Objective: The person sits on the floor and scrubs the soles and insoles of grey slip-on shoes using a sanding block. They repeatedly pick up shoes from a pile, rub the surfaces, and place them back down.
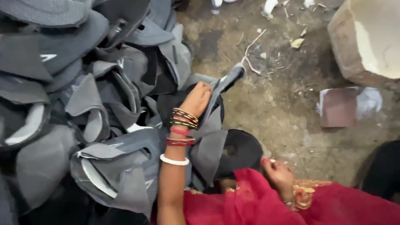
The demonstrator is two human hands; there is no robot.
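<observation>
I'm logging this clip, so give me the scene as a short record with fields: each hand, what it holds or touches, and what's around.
left hand: left hand grips a grey fabric piece, bangles on the wrist
right hand: right hand rests on red cloth, holding nothing visible
beside: pile of grey shoe uppers
ground: dirt floor with scraps
far corner: stone block

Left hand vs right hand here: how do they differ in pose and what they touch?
The left hand reaches out over the pile of grey shoe uppers and grips a grey fabric piece; the right hand stays back on the red cloth, holding none of the grey pieces. The left wrist wears many bangles; the right shows one ornate gold band. Both are bare.
</observation>
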